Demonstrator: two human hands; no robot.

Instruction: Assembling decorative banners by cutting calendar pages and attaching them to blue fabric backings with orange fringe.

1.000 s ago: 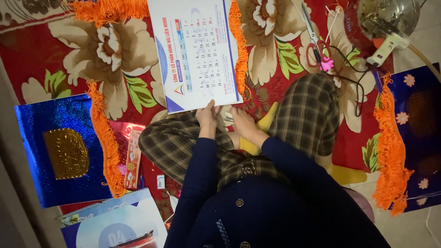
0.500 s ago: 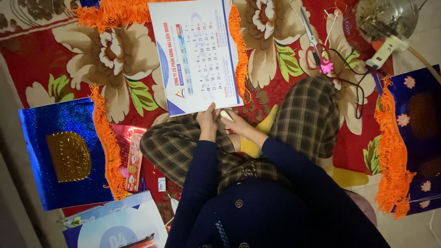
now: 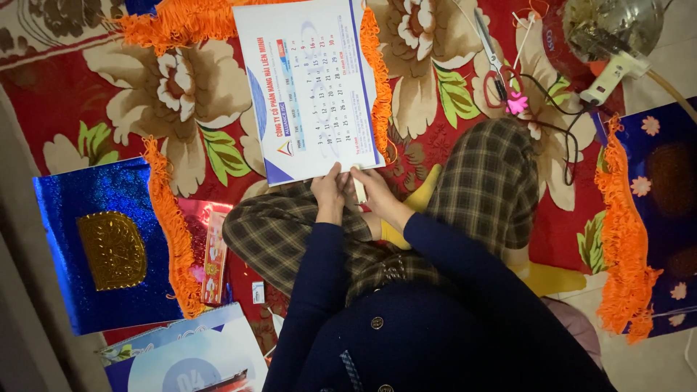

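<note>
Here I sit cross-legged on the flowered red rug (image 3: 109, 80), with the calendar sheet (image 3: 308, 87) lying flat in front of my knees. Both my hands meet at its near edge. My left hand (image 3: 330, 192) is curled narrow and pinches the bottom edge of the sheet. My right hand (image 3: 370, 190) is also closed small, holding a little pale thing (image 3: 359, 190) against that same edge. It may be a glue stick or a bit of tape; I cannot tell which.

I think the sheet could slide or wrinkle, because it lies on a soft, bumpy rug and I only hold one edge. If I push too hard, the paper could bend or tear there. The orange fringe (image 3: 374, 80) sits right beside the sheet and could get caught under it.

A shiny blue bag (image 3: 102, 247) with a gold patch lies well apart on one side. The scissors (image 3: 490, 62) and a glue gun (image 3: 610, 76) with its cord lie on the other side, out of easy reach.
</note>
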